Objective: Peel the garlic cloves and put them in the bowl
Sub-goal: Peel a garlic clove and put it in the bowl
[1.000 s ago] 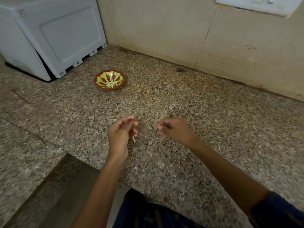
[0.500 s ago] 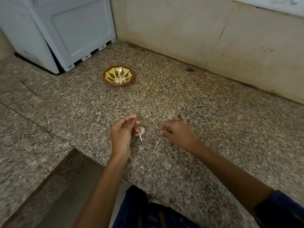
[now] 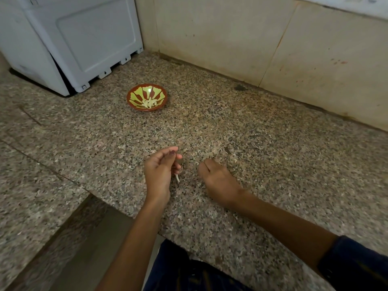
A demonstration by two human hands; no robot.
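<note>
Two hands: both hover low over the speckled tabletop, near its front edge and a little apart from each other.
Left hand: fingers curled inward, pinching a garlic clove between thumb and fingertips; a thin pale tail of skin hangs below the grip.
Right hand: back turned up, fingers folded under the palm; whether it holds anything cannot be told.
Tabletop surface: polished granite, mottled pink, grey and black, with a straight seam running across its left part.
Bowl: small, round and shallow, glossy brown-red rim, yellow-green petal shapes fanning out inside; it stands well beyond the hands, toward the back left.
Bowl contents: a small heap of pale peeled cloves resting in the bottom.
Appliance: smooth white plastic box with a recessed panel and small feet, standing at the back left, just behind the bowl.
Wall: large cream tiles, matt and stained, with faint reddish specks at the right.
Dark chip: a small dark spot where wall meets tabletop.
Sleeve: dark blue cloth at the right forearm.
</note>
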